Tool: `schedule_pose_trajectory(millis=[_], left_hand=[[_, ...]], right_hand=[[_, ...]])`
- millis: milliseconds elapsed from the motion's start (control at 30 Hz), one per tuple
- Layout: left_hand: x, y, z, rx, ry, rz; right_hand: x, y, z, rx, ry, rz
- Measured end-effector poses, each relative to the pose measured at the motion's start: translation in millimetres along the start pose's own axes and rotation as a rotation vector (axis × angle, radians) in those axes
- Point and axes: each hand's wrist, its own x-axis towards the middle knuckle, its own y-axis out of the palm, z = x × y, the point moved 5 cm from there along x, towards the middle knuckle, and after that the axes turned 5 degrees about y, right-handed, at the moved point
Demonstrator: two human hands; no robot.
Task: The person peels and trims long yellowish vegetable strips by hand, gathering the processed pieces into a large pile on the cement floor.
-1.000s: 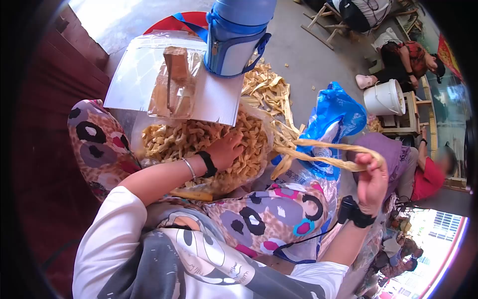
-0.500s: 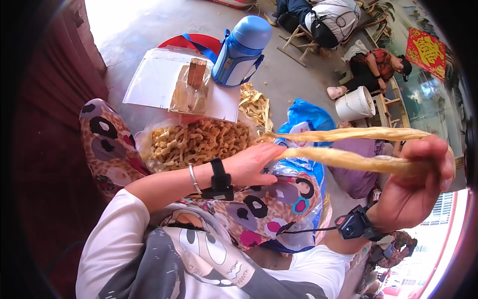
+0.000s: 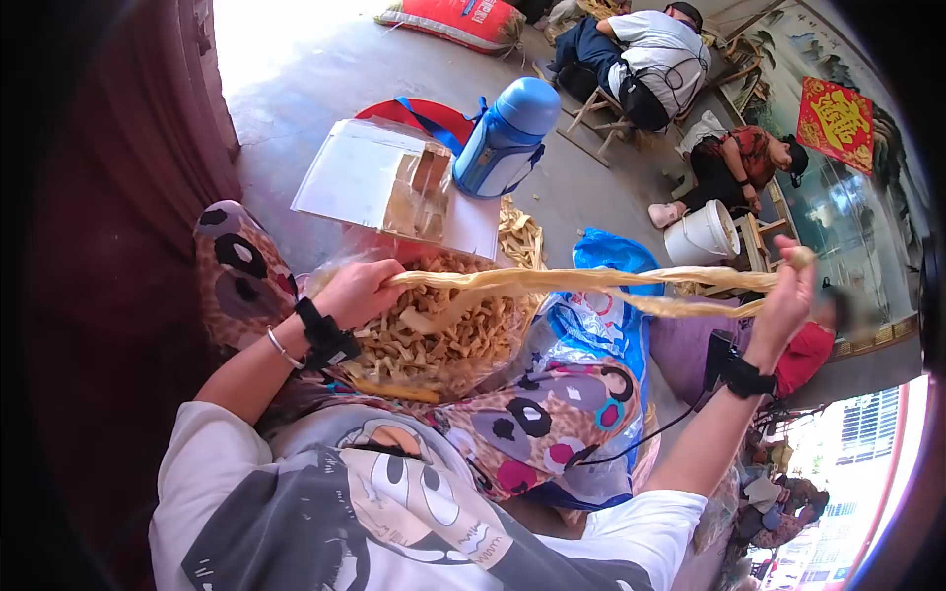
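A long pale yellow strip of dried skin-like food [image 3: 591, 281] is stretched level between my two hands. My left hand [image 3: 355, 291] grips one end over a heap of knotted yellow pieces [image 3: 443, 340] lying in a clear plastic bag on my lap. My right hand [image 3: 788, 295] is raised far out to the right and pinches the other end; a second, thinner strand [image 3: 690, 307] sags just below. Both wrists carry black bands, and a cable runs from the right one.
A blue flask [image 3: 507, 138] stands on the ground beyond a white sheet with a clear bag [image 3: 394, 182]. A blue plastic bag [image 3: 601, 315] lies by my knee. A white bucket [image 3: 702, 234] and two seated people are at the right; a red sack [image 3: 453, 22] is behind.
My hands have pulled apart: the left went back over the heap, the right swung out and up to the right, so the strip is now drawn out straight and long. The view tilted upward.
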Motion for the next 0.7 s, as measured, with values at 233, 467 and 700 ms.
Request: schedule_pose_trajectory(millis=[233,467,700], left_hand=[[2.2,-19.4,-21.5,0.32,0.353,-0.071],[11.3,-26.2,-68.1,0.45,0.554,-0.018],[10.6,-85.4,-72.1,0.68,0.456,-0.022]], right_hand=[[-103.5,138.1,-21.5,0.073,0.398,0.736],[-228.6,229.2,112.9,0.878,0.56,1.429],[-218.2,201.8,118.0,0.884,0.684,1.675]])
